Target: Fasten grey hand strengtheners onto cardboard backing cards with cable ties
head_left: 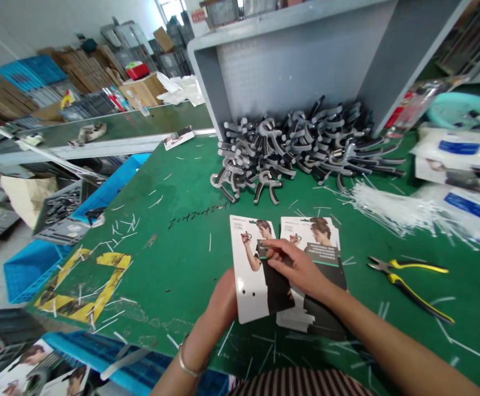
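Note:
A white and black printed backing card [248, 283], showing a person with a raised arm, is tilted up off the green table. My left hand [225, 291] holds it from behind, with its fingers hidden by the card. My right hand [291, 264] lies over the card's right edge, fingers bent and touching its front. A stack of the same cards [326, 313] rests on the table beneath my right hand and wrist. Beyond the cards is a heap of grey and black hand grip strengtheners [272, 143], spilling from a tipped grey crate [293, 66].
Yellow-handled cutting pliers [392, 269] lie at right, near a bundle of white zip ties [388, 209] and plastic bags [462, 148]. Cut tie ends litter the green table [182, 264]. Blue crates [29, 269] stand below its left edge.

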Tool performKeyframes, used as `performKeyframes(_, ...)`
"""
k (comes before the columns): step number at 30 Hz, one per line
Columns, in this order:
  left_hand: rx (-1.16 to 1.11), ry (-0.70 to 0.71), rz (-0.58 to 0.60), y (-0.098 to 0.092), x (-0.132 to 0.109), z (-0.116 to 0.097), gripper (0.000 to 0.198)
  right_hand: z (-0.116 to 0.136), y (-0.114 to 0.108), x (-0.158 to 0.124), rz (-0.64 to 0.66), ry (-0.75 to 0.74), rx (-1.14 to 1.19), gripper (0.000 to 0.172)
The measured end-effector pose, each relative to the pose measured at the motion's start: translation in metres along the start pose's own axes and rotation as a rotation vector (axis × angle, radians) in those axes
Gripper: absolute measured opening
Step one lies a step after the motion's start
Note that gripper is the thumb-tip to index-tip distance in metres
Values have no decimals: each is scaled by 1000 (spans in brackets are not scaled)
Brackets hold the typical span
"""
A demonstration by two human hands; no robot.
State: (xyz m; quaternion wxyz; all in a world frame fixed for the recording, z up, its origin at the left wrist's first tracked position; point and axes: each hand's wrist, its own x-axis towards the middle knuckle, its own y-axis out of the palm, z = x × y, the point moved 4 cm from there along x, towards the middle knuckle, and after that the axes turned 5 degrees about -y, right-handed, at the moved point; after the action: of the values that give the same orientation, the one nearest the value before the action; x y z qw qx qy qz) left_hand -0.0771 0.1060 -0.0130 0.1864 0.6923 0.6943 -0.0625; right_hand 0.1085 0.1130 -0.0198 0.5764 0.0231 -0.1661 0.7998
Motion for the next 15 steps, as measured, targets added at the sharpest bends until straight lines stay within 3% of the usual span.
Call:
performKeyframes(5, 481, 144, 419, 10, -19, -32, 37, 11, 3, 10, 111, -54, -109, 41)
performKeyframes(7, 620, 208, 486, 11, -20, -39, 34, 15, 5, 17, 127, -39, -66, 30)
performKeyframes(11, 681, 264, 481, 13, -9, -38, 29, 16, 14, 23, 48, 43, 87, 16)
performKeyframes(15, 360, 132, 335, 12, 4, -30, 28, 36, 10, 14, -217, 4, 27, 13)
